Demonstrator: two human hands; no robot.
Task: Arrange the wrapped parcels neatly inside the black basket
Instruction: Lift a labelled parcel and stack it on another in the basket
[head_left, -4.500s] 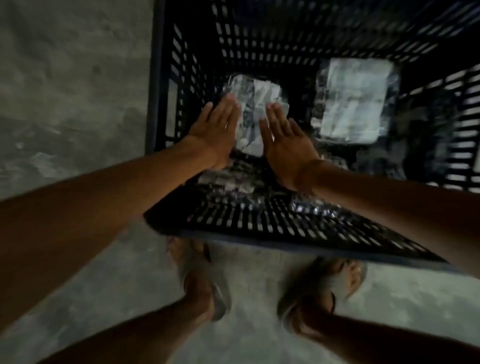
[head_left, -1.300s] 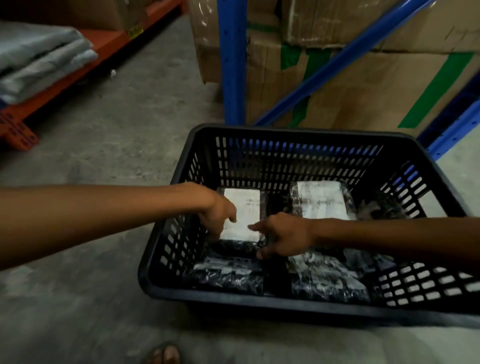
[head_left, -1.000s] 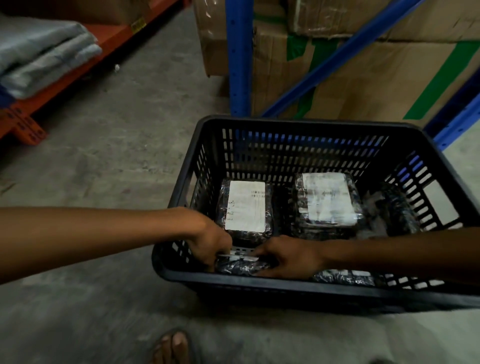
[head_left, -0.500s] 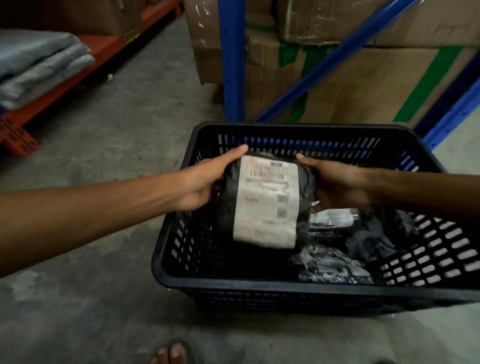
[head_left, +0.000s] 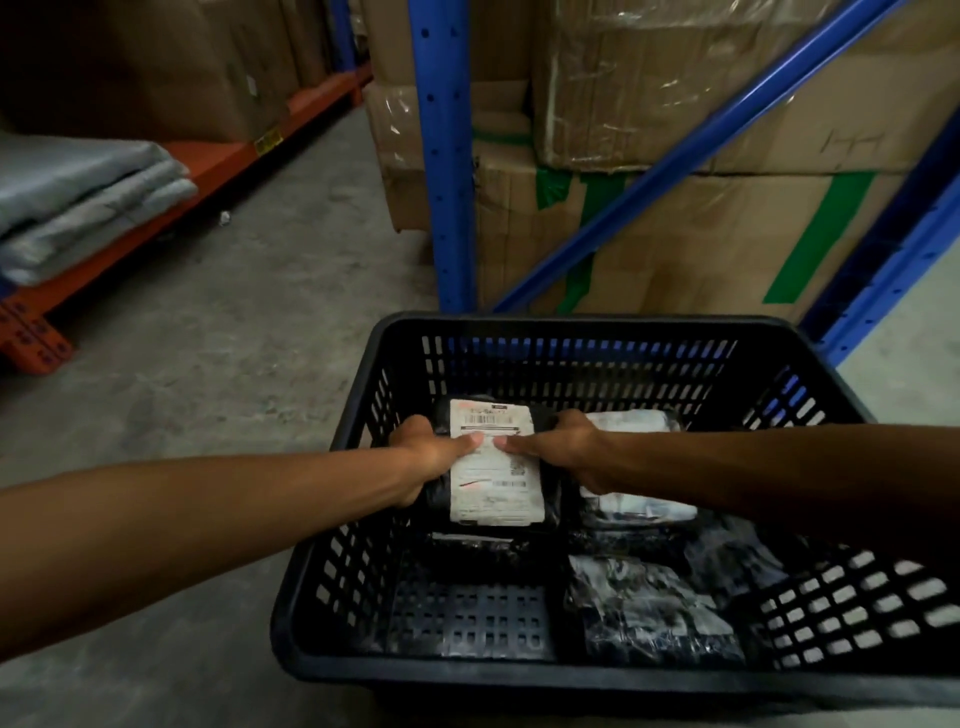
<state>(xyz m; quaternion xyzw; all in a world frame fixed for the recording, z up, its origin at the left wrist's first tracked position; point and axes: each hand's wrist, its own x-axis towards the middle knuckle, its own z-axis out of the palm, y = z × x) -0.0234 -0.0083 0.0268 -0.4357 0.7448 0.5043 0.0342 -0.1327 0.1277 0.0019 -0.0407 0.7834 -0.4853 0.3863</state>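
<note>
The black basket (head_left: 571, 325) stands on the concrete floor in front of me. Both hands are inside it. My left hand (head_left: 423, 457) and my right hand (head_left: 563, 449) grip a black wrapped parcel with a white label (head_left: 493, 478) from its two sides, thumbs on the label, at the back left of the basket. It rests on top of another parcel, of which only an edge shows. Another labelled parcel (head_left: 631, 506) lies to its right under my right forearm. A crumpled dark parcel (head_left: 649, 608) lies at the front right. The front left floor of the basket is bare.
A blue rack upright (head_left: 444, 156) and a diagonal brace (head_left: 691, 150) stand just behind the basket, with stacked cardboard boxes (head_left: 675, 244). An orange shelf (head_left: 171, 192) with folded grey sheets (head_left: 78, 202) runs along the left. Concrete floor lies between.
The parcel I held up above the basket half a second ago has come down onto the back left stack. Both hands still grip it. The front left spot it came from is bare.
</note>
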